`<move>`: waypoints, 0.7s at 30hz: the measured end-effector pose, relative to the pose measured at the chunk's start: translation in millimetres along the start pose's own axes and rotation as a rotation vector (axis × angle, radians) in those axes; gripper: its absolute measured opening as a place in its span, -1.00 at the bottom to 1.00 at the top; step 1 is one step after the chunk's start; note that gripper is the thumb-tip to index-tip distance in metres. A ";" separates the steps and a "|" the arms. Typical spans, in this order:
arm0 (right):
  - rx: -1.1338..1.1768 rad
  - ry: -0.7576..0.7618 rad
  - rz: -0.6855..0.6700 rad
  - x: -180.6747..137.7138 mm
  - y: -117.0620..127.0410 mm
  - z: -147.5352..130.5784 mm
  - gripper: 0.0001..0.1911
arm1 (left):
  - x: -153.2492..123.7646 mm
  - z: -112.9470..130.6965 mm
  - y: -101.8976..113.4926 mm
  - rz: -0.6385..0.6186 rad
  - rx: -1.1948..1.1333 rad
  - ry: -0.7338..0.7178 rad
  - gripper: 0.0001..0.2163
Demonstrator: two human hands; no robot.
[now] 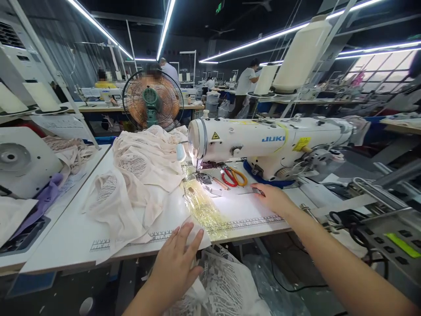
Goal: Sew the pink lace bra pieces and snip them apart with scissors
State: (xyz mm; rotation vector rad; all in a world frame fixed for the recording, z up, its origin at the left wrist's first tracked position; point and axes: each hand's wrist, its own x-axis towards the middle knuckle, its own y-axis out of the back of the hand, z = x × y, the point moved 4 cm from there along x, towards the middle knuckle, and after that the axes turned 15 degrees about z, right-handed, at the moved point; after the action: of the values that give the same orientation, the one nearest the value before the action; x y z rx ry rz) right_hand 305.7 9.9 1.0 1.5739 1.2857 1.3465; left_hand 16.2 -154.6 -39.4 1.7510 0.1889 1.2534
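Note:
My left hand [176, 261] lies at the table's front edge with its fingers stretched out flat on a pale piece of fabric [197, 239]. My right hand [271, 197] reaches across the white sewing table [75, 237] toward the base of the white sewing machine [263, 142]; its fingertips touch a small dark object [258, 191], and whether they grip it is unclear. Red and orange handled scissors [233, 176] lie just beyond that hand. A glittery yellowish strip [200, 206] runs from the needle area toward me. A heap of beige lace garments [138, 180] covers the table's left half.
A standing fan [153, 101] faces me behind the garments. Another machine [23, 162] and purple cloth [46, 197] sit at the left. White lace fabric in a bag [226, 285] hangs below the table edge. Large thread cones [301, 57] stand behind. People work far off.

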 end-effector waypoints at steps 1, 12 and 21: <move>-0.007 -0.019 0.032 1.9 -2.9 -4.2 -0.62 | -0.4 0.8 0.5 -0.011 -0.004 0.008 -0.39; 0.451 0.529 -0.221 -59.9 -36.7 -191.5 -0.84 | 3.0 4.2 5.7 0.013 0.003 -0.105 -0.60; 0.706 0.757 -0.402 -96.0 42.6 -178.1 -0.81 | -94.2 9.6 0.7 0.139 0.043 0.452 -0.36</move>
State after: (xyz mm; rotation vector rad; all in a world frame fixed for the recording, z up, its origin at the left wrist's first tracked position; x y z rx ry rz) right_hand 146.1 -110.6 53.1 1.0913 2.6023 1.3314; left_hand -20.1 -216.5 -101.3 1.5137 0.3599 1.7488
